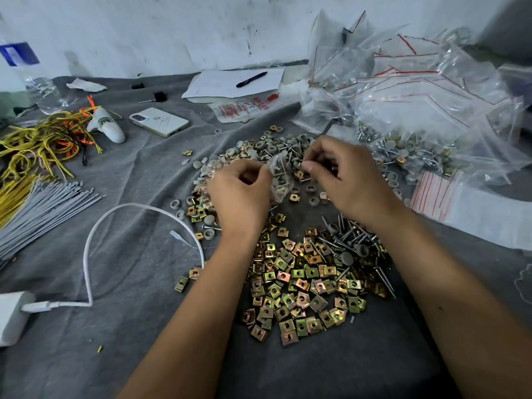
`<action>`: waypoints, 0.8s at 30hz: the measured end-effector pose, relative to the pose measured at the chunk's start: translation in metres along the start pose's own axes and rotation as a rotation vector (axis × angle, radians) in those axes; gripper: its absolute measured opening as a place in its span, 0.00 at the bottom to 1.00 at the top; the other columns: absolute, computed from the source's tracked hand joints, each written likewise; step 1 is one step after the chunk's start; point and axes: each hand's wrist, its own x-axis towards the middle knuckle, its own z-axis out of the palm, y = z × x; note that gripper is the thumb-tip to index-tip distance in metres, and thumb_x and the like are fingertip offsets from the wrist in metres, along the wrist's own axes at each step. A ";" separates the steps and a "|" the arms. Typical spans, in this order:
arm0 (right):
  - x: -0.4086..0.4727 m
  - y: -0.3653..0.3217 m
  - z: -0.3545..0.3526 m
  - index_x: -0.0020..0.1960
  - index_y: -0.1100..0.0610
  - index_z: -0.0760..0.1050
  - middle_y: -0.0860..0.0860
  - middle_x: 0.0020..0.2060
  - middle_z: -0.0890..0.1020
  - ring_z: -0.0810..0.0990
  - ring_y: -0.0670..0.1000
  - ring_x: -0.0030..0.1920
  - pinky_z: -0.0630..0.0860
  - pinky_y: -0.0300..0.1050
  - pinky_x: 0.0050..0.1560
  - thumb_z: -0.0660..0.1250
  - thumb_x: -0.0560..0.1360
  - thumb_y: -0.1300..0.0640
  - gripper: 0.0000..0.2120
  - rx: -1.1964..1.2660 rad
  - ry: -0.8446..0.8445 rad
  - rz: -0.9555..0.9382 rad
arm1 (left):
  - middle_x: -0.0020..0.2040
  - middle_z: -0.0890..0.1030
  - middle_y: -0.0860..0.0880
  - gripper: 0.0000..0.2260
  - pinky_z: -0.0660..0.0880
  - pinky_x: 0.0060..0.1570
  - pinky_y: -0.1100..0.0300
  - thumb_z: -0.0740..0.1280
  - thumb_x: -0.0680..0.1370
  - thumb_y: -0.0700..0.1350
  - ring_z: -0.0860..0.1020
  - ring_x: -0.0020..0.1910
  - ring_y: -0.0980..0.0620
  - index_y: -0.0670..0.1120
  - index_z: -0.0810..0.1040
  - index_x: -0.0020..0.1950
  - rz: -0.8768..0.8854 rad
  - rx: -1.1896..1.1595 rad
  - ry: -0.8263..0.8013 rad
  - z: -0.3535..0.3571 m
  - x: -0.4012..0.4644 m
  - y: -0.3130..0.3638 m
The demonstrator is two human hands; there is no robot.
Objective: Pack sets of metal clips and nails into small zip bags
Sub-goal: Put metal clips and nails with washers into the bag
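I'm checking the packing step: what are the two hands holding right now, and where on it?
Both hold one small clear zip bag: the left hand pinches its left top edge, the right hand its right top edge. Screws show inside.

head-worn view, forward and down

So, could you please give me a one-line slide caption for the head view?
Both hands, left hand and right hand, hold a small zip bag above metal clips and nails.
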 end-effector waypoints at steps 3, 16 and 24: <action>-0.001 -0.002 0.000 0.50 0.56 0.84 0.46 0.42 0.85 0.83 0.43 0.43 0.81 0.43 0.46 0.74 0.76 0.60 0.03 0.023 0.016 -0.060 | 0.35 0.84 0.49 0.06 0.83 0.39 0.45 0.73 0.78 0.41 0.84 0.34 0.47 0.47 0.86 0.43 0.056 0.023 -0.069 0.003 -0.003 0.000; -0.002 0.003 0.007 0.48 0.56 0.82 0.45 0.39 0.85 0.85 0.42 0.39 0.81 0.37 0.42 0.81 0.69 0.61 0.11 0.062 -0.034 -0.019 | 0.34 0.83 0.53 0.06 0.77 0.36 0.61 0.73 0.77 0.41 0.81 0.34 0.55 0.47 0.86 0.41 0.160 0.088 -0.033 0.004 -0.004 -0.002; 0.000 0.008 -0.003 0.46 0.51 0.82 0.42 0.36 0.83 0.82 0.42 0.36 0.77 0.33 0.35 0.76 0.74 0.51 0.06 -0.007 0.074 -0.037 | 0.30 0.82 0.52 0.11 0.80 0.32 0.54 0.72 0.78 0.41 0.82 0.31 0.49 0.52 0.82 0.36 -0.031 -0.003 0.032 0.001 0.001 0.001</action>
